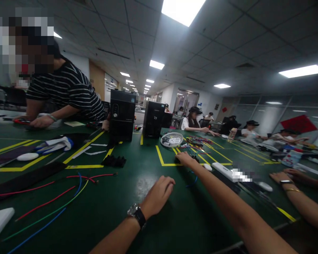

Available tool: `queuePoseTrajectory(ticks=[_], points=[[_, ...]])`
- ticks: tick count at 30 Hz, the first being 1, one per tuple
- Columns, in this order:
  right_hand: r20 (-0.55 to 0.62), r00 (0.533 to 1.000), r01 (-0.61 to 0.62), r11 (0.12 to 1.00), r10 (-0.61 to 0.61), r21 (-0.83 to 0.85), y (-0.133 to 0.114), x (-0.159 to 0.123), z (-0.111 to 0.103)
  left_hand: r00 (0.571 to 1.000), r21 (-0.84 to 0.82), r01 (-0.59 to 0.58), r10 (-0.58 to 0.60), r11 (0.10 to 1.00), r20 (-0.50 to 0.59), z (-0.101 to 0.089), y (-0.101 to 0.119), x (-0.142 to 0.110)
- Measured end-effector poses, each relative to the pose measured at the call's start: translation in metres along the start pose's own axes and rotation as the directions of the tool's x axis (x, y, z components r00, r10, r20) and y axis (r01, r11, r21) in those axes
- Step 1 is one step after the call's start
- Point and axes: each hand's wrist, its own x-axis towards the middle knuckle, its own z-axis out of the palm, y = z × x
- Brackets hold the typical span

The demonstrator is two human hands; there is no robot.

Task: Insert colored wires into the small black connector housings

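Note:
My left hand (pixel 159 194), with a watch on its wrist, hovers low over or rests on the green table (pixel 137 218); which one I cannot tell. Its fingers are curled together, and nothing shows in them. Farther off, my right hand (pixel 186 158) reaches out with bent fingers onto a small dark object, mostly hidden under it. Coloured wires (pixel 194 155) lie just beyond that hand. A blue wire (pixel 193 180) curves on the table below my right wrist. Black ridged pieces (pixel 114 161) lie to the left of both hands.
Two black computer towers (pixel 122 116) stand across the table, beside a round white grille (pixel 171 139). Red, green and blue wires (pixel 66 204) lie at left. A white power strip (pixel 224 171) is right of my forearm. Co-workers' arms (pixel 299 199) are at right; a striped-shirt person (pixel 71 88) leans in at left.

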Motion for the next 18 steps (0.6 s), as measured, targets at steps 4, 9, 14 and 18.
queuePoseTrajectory(ticks=[4,9,14,18], points=[[0.043,0.989,0.140,0.988,-0.143,0.063,-0.006,-0.002,-0.005,0.858,-0.410,0.301,-0.432,0.861,-0.278,-0.011,-0.022,0.008],[0.030,0.854,0.485,0.816,-0.519,0.315,-0.048,-0.018,0.002,0.688,-0.851,0.341,-0.723,0.400,-0.064,-0.037,-0.039,0.010],[-0.132,0.832,0.537,0.723,-0.538,0.434,-0.063,-0.047,0.016,0.651,-0.880,0.333,-0.758,0.340,-0.047,-0.044,-0.039,0.004],[-0.043,0.941,0.329,0.883,-0.335,0.336,-0.003,-0.055,0.020,0.701,-0.884,0.278,-0.708,0.377,-0.081,-0.040,-0.040,0.005]])
